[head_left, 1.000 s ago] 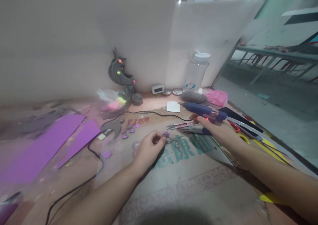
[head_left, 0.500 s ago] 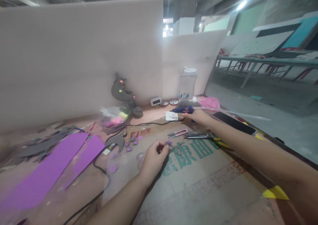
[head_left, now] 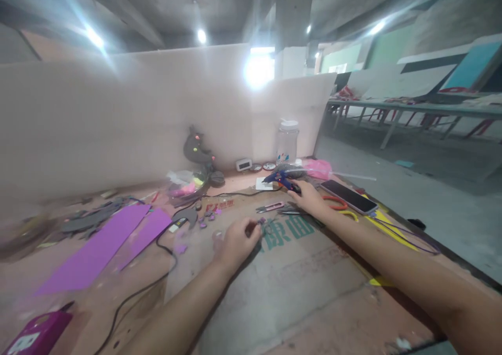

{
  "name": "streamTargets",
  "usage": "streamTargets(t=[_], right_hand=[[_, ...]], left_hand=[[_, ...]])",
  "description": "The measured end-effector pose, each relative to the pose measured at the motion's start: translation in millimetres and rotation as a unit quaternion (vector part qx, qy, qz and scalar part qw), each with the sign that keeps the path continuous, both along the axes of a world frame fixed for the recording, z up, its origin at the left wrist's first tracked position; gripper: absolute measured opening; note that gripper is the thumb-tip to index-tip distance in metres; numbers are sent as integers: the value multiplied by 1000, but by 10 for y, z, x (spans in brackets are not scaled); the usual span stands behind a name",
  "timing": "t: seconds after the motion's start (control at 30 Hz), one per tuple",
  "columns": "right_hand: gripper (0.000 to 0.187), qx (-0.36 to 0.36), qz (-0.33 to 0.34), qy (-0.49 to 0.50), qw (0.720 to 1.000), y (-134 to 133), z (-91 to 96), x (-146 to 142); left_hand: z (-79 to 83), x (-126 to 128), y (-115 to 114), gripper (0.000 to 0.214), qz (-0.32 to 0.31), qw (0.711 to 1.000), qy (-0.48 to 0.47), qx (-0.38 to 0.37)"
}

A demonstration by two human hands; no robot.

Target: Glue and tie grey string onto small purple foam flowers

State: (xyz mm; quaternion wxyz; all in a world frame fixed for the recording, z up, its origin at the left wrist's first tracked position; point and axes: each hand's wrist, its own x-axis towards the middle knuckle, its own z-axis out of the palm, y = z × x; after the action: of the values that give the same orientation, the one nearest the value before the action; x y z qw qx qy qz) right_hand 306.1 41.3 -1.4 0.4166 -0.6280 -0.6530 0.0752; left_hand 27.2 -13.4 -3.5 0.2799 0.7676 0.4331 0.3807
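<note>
My left hand (head_left: 239,239) is closed in a pinch above the printed cardboard (head_left: 251,297). At its fingertips is a small purple flower (head_left: 262,220), partly hidden by the fingers. My right hand (head_left: 308,198) has its fingers around the handle of a blue hot glue gun (head_left: 280,178). The gun's nozzle points left over a white card (head_left: 264,184), and a long clear glue stick (head_left: 341,174) sticks out behind it. Between the hands lie pink-handled thread snips (head_left: 271,207). Several small purple pieces (head_left: 203,222) are left of my left hand.
Purple foam sheets (head_left: 98,250) and a black cord (head_left: 145,290) lie on the left. A grey moon-shaped figure (head_left: 196,148) stands at the back, near a clear bottle (head_left: 287,143). A phone (head_left: 349,196) and orange-handled scissors (head_left: 336,203) lie by my right forearm.
The view has tipped upward, showing more ceiling and a magenta box at lower left. My right hand sits lower on the glue gun's handle, baring more of its body. My left hand keeps its pinch.
</note>
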Motion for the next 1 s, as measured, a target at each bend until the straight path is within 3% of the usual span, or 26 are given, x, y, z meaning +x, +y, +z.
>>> streamTargets(t=[0.2, 0.33, 0.47, 0.57, 0.73, 0.87, 1.0], right_hand=[[22, 21, 75, 35, 996, -417, -52, -226], [21, -29, 127, 105, 986, -463, 24, -565], [31, -90, 202, 193, 956, -490, 84, -914], [41, -108, 230, 260, 932, -564, 33, -1081], [42, -108, 218, 330, 912, -648, -130, -1177], [45, -121, 226, 328, 909, -609, -114, -1182], [51, -139, 278, 289, 905, -527, -57, -1151]], left_hand=[[60, 71, 14, 14, 8, 1000, -6, 9], [189, 79, 76, 19, 2, 999, -19, -43], [278, -60, 72, 20, 17, 996, -36, -76], [240, -178, 50, 25, 45, 994, -58, -76], [71, -202, 8, 25, 82, 989, -100, -65], [-3, -154, -62, 23, 73, 987, -109, -89], [2, -148, -88, 22, 91, 983, -112, -109]])
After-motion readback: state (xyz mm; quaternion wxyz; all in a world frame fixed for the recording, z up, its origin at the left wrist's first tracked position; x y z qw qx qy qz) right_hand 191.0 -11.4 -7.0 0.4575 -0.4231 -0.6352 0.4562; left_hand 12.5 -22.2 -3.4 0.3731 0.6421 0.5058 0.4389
